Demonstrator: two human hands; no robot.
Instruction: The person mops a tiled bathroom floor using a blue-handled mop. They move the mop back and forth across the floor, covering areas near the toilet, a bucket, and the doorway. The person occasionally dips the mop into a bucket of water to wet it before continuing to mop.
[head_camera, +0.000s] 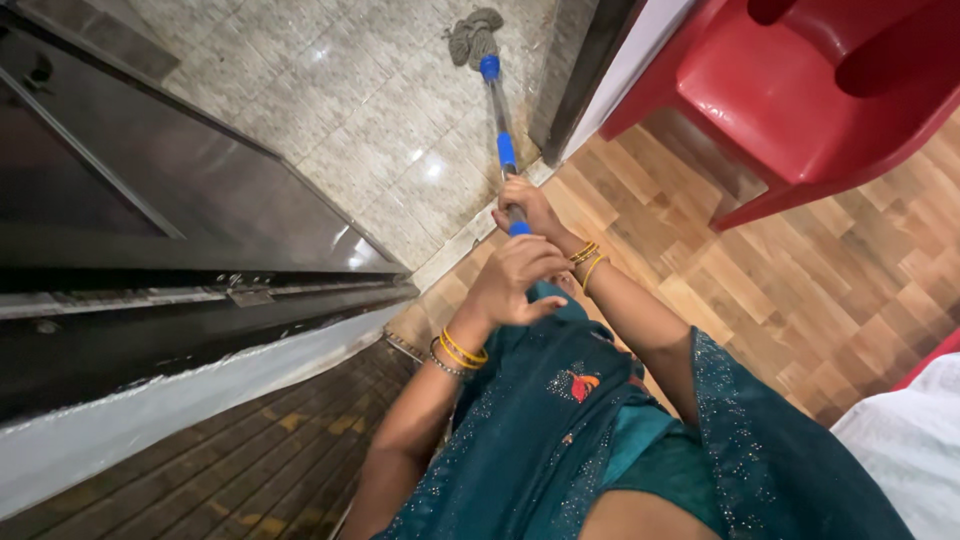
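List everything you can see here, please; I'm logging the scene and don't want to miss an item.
mop: one, silver handle with blue grips, grey string head lying on the tiled floor at top centre.
tiled floor: one, pale glossy tiles, beyond the doorway.
door: one, dark, open, at left.
wood-pattern floor: one, brown, at right and below.
chair: one, red plastic, top right.
white cloth: one, bottom right corner.
garment: one, teal with small sparkles, bottom centre.
bangles: several, gold, on both wrists.
left hand: wrapped on the handle, nearer the body.
right hand: gripping the handle further down.
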